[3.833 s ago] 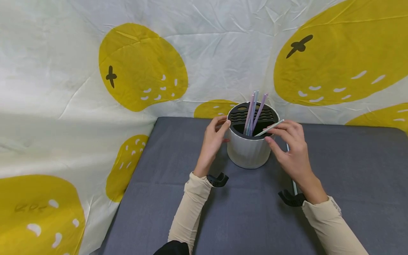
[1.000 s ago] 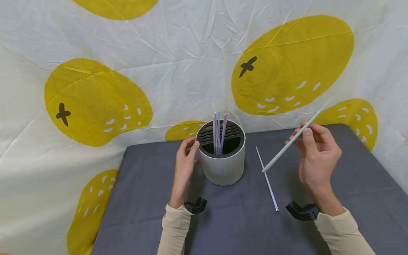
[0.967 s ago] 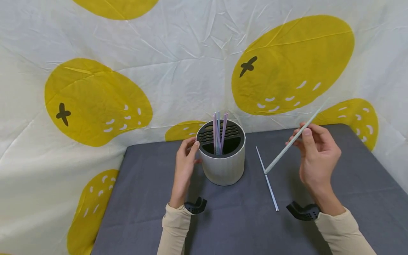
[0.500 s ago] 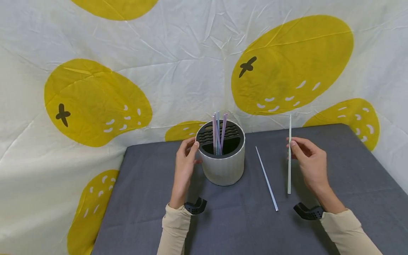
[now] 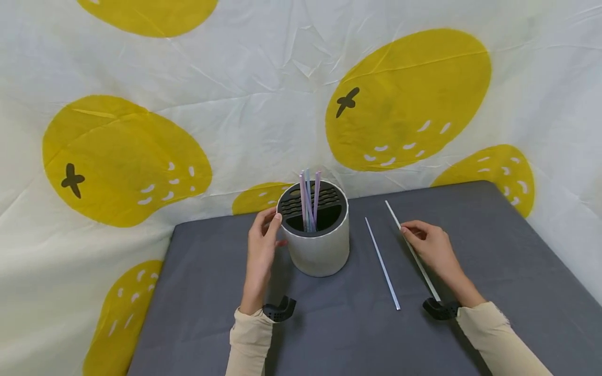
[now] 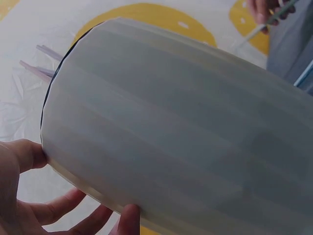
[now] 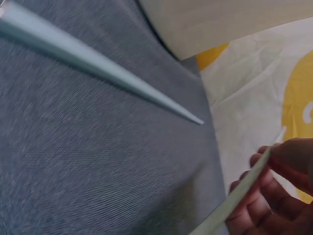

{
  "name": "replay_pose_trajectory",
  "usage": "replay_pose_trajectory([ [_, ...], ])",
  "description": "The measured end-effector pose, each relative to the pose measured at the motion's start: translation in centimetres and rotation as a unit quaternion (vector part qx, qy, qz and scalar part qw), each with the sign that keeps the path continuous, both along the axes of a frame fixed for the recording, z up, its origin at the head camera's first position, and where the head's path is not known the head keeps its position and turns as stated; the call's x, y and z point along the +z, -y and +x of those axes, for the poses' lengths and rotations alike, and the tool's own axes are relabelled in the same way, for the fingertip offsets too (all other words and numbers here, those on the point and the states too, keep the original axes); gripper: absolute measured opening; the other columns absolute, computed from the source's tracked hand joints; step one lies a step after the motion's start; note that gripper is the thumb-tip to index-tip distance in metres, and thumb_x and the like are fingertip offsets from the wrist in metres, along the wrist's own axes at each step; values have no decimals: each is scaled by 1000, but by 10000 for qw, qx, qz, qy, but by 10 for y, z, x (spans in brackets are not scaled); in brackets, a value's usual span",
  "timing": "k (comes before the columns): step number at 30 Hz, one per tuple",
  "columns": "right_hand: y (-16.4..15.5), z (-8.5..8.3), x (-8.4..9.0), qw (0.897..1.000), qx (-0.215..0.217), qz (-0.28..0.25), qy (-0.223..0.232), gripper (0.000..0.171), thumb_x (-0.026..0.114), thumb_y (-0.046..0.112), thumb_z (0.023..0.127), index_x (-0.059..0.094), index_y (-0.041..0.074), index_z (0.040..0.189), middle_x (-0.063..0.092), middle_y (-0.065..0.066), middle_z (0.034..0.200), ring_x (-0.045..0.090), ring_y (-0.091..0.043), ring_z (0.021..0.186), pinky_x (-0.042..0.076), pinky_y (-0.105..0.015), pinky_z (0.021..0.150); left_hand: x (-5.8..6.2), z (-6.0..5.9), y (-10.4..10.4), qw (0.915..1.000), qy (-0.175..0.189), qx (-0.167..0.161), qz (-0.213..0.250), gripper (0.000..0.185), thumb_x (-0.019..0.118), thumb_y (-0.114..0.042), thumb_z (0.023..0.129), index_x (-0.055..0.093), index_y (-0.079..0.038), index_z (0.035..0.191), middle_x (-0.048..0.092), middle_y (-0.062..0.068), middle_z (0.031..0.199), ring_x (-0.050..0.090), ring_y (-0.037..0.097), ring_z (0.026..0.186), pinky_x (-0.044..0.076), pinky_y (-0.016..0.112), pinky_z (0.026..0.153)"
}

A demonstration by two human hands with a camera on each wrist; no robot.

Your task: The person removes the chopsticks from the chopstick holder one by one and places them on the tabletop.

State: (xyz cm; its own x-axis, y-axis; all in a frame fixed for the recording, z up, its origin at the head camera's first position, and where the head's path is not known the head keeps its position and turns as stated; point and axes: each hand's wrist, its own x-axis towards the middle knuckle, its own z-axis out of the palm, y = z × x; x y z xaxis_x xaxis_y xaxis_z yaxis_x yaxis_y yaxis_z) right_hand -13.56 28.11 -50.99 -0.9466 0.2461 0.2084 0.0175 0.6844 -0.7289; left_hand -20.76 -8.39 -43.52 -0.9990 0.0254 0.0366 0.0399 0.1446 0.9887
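Two hands are shown. The right hand (image 5: 430, 248) pinches a slender, straight, pale-green stick (image 5: 418, 261) between thumb and fingertips, at the grey cloth-covered table (image 5: 329, 324); whether it touches the cloth is hard to judge. Probably light, stiff and smooth, it should suit a mid-length pinch. The left hand (image 5: 261, 243) curves round the side of an off-white, ribbed cylindrical holder (image 5: 320, 256); a thin pale-blue stick (image 5: 382, 263) lies between.

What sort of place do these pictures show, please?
Probably a makeshift tabletop recording corner indoors, though the wider room does not show. Three things suggest this: the grey table, the creased white sheet with yellow prints behind it, and the black device at each wrist.
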Motion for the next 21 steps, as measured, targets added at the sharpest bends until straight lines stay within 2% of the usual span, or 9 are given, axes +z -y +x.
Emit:
replay_pose_trajectory([
  [6,3,0,-11,9987,164,355,316,23,67,18,102,77,2,115,78,-17,100,69,-23,79,49,-31,65,-1,0,1,10000,36,-31,-48,43,60,-39,106,60,-14,142,61,12,143,61,28,126,63,39,80],
  [13,11,-5,-18,9975,34,495,494,19,69,14,100,78,0,109,77,-17,96,65,-24,78,48,-35,68,-2,-1,5,9999,57,41,-89,42,59,-40,106,61,-17,141,62,9,142,61,25,127,62,35,79],
  [21,11,-4,-23,9954,-161,588,743,18,69,15,99,77,1,106,75,-13,88,60,-20,70,43,-32,61,-3,-3,1,10000,39,9,-14,42,60,-39,106,62,-16,141,62,10,142,61,26,125,62,38,79],
])
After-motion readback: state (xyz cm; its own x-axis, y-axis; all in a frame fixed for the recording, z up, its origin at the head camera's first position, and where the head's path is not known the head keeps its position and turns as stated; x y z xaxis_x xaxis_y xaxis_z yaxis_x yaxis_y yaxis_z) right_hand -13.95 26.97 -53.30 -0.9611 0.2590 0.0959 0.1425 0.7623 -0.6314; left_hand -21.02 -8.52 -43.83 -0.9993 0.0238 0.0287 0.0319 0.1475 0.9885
